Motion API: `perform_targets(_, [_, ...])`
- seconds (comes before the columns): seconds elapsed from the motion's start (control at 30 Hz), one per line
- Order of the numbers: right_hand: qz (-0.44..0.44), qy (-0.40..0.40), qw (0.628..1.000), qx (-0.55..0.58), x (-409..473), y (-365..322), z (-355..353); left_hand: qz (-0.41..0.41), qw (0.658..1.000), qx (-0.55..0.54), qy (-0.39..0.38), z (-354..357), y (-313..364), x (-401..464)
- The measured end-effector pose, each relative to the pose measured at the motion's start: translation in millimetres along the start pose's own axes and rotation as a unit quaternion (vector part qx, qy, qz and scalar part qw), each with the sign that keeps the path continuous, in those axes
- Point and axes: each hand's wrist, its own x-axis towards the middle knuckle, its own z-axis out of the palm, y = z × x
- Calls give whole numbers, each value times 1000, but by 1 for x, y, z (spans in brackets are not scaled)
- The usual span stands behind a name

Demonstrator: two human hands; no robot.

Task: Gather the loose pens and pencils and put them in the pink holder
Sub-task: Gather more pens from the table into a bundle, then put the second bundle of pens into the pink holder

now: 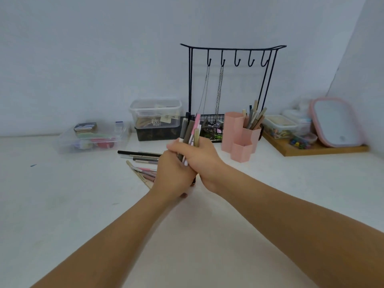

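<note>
Two bare forearms reached in from the bottom edge and met above the white worktop. Both hands were clenched round one upright bundle of pens and pencils, grey, brown and pink barrels fanning out above the knuckles: the left hand wrapped the lower part and the right hand closed over the upper part from the right.

Just beyond the left hand, more loose pens and pencils lay scattered flat on the worktop. Right of the hands stood the pink plastic holder of hexagonal cups, its taller back cup already carrying several pens, with a black wire hook stand behind it.

Judging from this, the gathering step looked only partly done. The next move would call either for collecting the remaining pieces or for carrying the bundle right and lowering it, tips down, into an open cup without knocking the holder.
</note>
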Motion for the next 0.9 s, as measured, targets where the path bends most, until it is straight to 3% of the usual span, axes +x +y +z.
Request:
perform_targets(0.3, [-7, 100, 995, 18, -24, 9, -67, -10, 985, -40, -169, 42, 30, -7])
perform_targets(0.43, [-61, 122, 987, 82, -18, -12, -99, -7, 987, -64, -145, 72, 50, -3])
perform_targets(0.53, [-88, 155, 984, 28, -14, -12, -107, -40, 988, -83, -124, 89, 54, -5])
perform_targets(0.67, [-101, 210, 972, 21, -7, -2, -124, -11, 985, -16, -171, 99, 54, -1])
perform_targets(0.77, [-150, 199, 967, -57, -5, 4, -132, -1, 980, -9, -200, 95, 50, 3])
perform_targets(0.83, [-159, 181, 966, -92, -6, 11, -127, -37, 975, -38, -218, 88, 43, 2])
perform_targets(0.9, [-166, 183, 964, -101, -8, 14, -123, -110, 957, -141, -230, 80, 39, 3])
